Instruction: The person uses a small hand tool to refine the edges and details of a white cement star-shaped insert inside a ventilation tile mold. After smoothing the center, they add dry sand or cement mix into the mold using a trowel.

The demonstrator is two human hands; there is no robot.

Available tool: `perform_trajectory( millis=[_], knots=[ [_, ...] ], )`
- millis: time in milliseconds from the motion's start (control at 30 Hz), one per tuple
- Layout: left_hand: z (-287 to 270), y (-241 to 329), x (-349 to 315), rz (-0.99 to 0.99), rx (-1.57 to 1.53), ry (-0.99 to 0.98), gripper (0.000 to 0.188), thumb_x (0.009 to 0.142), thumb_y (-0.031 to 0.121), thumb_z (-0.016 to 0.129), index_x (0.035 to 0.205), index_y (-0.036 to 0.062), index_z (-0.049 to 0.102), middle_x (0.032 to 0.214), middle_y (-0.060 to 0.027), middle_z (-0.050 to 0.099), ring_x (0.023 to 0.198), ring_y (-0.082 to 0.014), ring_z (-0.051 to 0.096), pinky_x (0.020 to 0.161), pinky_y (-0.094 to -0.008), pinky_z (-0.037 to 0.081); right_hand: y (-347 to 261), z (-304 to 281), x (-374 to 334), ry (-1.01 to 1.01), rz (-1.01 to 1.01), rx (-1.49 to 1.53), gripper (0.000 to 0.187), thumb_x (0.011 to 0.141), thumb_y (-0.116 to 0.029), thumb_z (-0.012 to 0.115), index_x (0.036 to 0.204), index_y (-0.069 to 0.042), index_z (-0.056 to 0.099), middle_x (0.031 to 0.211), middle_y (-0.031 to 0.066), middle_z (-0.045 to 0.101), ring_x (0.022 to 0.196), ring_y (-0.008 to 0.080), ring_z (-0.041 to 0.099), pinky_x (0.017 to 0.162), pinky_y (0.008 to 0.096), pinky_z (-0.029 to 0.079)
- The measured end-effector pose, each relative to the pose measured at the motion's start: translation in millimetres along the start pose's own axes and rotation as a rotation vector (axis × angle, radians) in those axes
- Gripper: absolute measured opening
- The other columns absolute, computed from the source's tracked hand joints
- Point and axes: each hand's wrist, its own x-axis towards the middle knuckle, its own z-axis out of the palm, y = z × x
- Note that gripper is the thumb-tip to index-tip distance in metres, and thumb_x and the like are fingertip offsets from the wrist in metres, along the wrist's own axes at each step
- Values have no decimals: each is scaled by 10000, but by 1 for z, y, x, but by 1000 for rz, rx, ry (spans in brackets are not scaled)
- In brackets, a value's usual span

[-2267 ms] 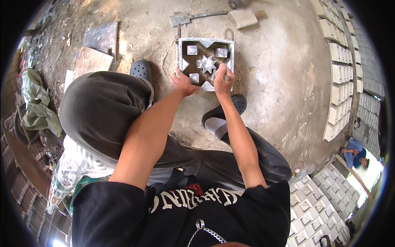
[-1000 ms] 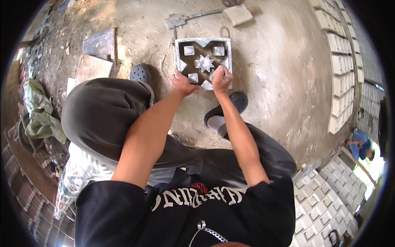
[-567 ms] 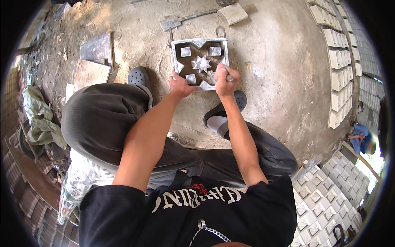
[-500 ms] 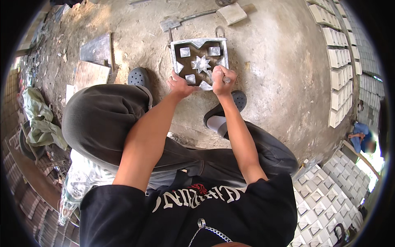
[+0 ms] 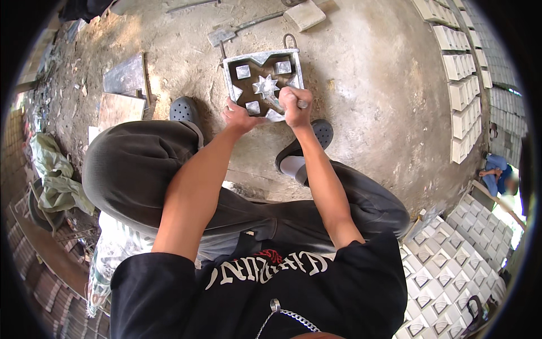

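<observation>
The near right corner of the grey rectangular metal frame (image 5: 261,57) is covered by the right hand (image 5: 294,107), in which part of a grey rod-like tool (image 5: 303,104) is hidden. The black short-sleeved T-shirt (image 5: 237,308) is cut off by the lower edge.

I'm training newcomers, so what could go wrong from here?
The tool in the right hand seems to point toward the star-shaped block, so a slip might scratch it.
The left hand holds the grey frame at its near left corner; if that grip loosened, the frame might shift.
The right shoe is close to the frame's near right corner, so a foot movement might bump it.
</observation>
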Motion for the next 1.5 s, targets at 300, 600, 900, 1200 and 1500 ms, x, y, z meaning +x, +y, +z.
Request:
perform_trajectory(
  millis=[300, 600, 900, 1200, 1500],
  knots=[
    [-4, -3, 0, -14, 1, -60, 1491, 460, 494, 886, 1417, 4, -148, 1439, -326, 103, 1363, -444, 101, 1121, -491, 148, 38, -8, -10, -64, 247, 38, 287, 851, -145, 523, 626, 33, 529, 506, 23, 418, 500, 81, 407, 471, 305, 317],
    [5, -6, 4, -36, -25, -24, 1487, 463, 431, 904, 1423, 61, -170, 1446, -316, 86, 1363, -453, 102, 1116, -509, 158, 36, -4, 6, -64, 336, 88, 296, 832, -161, 568, 626, 43, 511, 504, -9, 387, 491, 50, 332, 451, 300, 244],
    [-1, -1, 4, 14, 22, -7, 1485, 460, 474, 886, 1405, -7, -153, 1413, -347, 133, 1349, -458, 123, 1113, -503, 150, 6, 2, -7, -18, 177, 70, 312, 849, -149, 510, 595, 30, 482, 508, -15, 390, 504, 65, 359, 461, 301, 262],
    [-3, -2, 4, 13, 14, -38, 1471, 461, 444, 892, 1412, -5, -136, 1427, -335, 122, 1354, -446, 142, 1117, -495, 162, 12, -15, 8, -123, 291, 272, 322, 856, -129, 476, 565, 6, 450, 503, -23, 408, 491, 62, 371, 456, 281, 276],
    [-2, -5, 2, 12, 12, -12, 1483, 455, 416, 901, 1415, 10, -155, 1442, -322, 100, 1369, -440, 96, 1121, -484, 160, 0, 3, 16, -78, 146, -28, 328, 850, -190, 521, 623, 46, 505, 486, 62, 413, 488, 92, 393, 465, 321, 308]
  ],
)
